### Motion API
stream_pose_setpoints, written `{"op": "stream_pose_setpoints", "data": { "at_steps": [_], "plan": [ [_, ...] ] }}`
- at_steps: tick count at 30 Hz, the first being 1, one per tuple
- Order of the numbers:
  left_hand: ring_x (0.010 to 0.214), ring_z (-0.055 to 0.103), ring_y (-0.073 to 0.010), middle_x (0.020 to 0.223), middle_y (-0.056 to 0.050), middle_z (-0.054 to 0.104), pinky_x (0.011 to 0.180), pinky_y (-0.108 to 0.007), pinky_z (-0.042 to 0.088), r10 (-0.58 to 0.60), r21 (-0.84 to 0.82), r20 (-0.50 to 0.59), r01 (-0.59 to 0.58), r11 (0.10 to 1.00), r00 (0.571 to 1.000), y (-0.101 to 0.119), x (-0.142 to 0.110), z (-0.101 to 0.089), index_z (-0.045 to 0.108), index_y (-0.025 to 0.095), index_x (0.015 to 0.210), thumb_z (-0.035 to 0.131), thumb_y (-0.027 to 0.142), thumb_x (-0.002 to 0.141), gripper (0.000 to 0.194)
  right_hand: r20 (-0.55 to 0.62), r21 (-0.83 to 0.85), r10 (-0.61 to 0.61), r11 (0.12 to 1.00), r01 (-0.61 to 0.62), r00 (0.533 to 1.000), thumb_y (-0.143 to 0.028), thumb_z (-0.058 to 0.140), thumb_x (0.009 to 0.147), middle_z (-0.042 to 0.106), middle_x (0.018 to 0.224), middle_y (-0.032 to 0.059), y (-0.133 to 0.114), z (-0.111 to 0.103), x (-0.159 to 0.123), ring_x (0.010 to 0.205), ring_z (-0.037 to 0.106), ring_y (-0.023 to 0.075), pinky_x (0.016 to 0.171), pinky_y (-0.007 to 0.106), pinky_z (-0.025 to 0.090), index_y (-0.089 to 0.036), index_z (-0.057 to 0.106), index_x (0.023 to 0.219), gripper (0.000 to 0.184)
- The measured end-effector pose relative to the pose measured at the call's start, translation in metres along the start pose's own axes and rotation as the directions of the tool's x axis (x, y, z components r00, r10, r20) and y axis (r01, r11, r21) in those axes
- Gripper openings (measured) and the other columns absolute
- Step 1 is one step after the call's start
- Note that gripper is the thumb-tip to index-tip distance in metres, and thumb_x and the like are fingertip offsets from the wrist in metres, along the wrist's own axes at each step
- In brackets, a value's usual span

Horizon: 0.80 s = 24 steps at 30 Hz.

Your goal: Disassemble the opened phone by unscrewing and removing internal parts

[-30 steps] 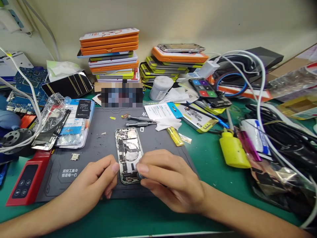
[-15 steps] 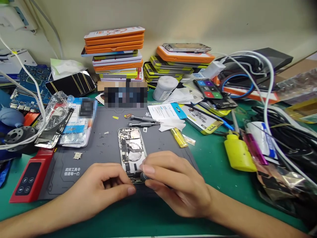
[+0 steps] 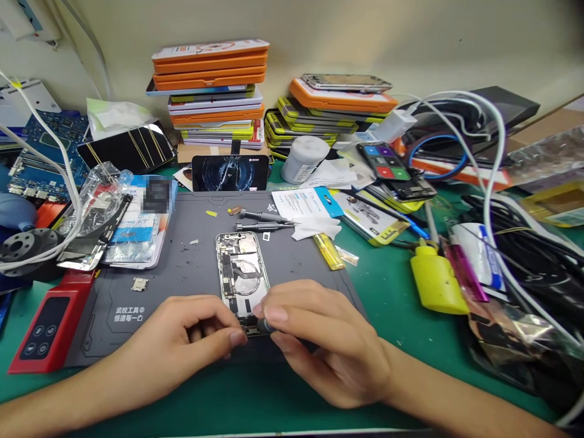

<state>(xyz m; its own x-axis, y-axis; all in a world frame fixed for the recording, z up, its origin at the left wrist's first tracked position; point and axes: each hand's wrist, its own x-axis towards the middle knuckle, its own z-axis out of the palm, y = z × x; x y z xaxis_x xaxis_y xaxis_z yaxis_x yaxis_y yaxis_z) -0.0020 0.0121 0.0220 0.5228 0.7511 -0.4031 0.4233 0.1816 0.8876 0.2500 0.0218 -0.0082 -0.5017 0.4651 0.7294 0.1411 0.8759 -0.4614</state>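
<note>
At the left, a person's left hand [image 3: 196, 328] is reaching in from about 8 o'clock, fingers curling and thumb tip hovering at or over the phone's lower-left corner; whether it is grasping anything or touching the phone cannot be told.

In the middle, the opened phone [image 3: 249, 285] is lying flat on a dark mat [image 3: 205, 207], inner parts facing up. Its long axis is running nearly 12 to 6 o'clock, the far end leaning slightly towards 11. The body is lying at about 1 o'clock from the left hand and 10 o'clock from the right.

At the right, the right hand [image 3: 328, 340] is coming in from 4 o'clock, pinching a small dark item [image 3: 266, 325], mostly hidden. Its fingertips are covering the lower-right corner, seemingly the nearer of the two.
</note>
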Motion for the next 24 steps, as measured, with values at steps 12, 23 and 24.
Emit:
{"op": "stream_pose_setpoints", "data": {
  "at_steps": [12,23,24],
  "plan": [
    [0.071,0.062,-0.0131,0.079,0.002,0.070,0.069,-0.024,0.049,0.036,-0.015,0.011,-0.036,0.999,0.999,-0.0012,0.0004,-0.0006,0.069,0.021,0.082,0.055,0.040,0.107,0.034,0.015,-0.044,-0.002,0.999,0.003,1.000,-0.010,0.059,0.102,0.078,0.108,0.0106,0.0040,0.0010,0.0002,0.094,0.077,0.0198,0.086,0.034,0.066,-0.016,0.054,0.152,0.051],
    [0.067,0.054,-0.0134,0.073,0.003,0.062,0.069,-0.027,0.044,0.048,-0.003,-0.018,-0.049,0.999,0.999,0.0012,-0.0031,-0.0025,0.055,0.022,0.079,0.041,0.053,0.114,0.049,0.012,-0.070,-0.006,0.997,0.007,1.000,-0.009,0.059,0.101,0.080,0.106,0.0111,0.0033,0.0028,-0.0008,0.092,0.077,0.0209,0.082,0.035,0.067,-0.016,0.052,0.155,0.055],
    [0.068,0.054,-0.0135,0.074,0.003,0.062,0.070,-0.027,0.044,0.047,-0.017,-0.017,-0.047,0.999,0.999,0.0004,-0.0036,-0.0025,0.055,0.022,0.081,0.040,0.054,0.114,0.048,0.013,-0.073,-0.007,0.997,0.008,1.000,-0.009,0.058,0.101,0.080,0.106,0.0110,0.0034,0.0026,-0.0004,0.093,0.077,0.0208,0.083,0.035,0.067,-0.016,0.052,0.155,0.055]
  ]
}}
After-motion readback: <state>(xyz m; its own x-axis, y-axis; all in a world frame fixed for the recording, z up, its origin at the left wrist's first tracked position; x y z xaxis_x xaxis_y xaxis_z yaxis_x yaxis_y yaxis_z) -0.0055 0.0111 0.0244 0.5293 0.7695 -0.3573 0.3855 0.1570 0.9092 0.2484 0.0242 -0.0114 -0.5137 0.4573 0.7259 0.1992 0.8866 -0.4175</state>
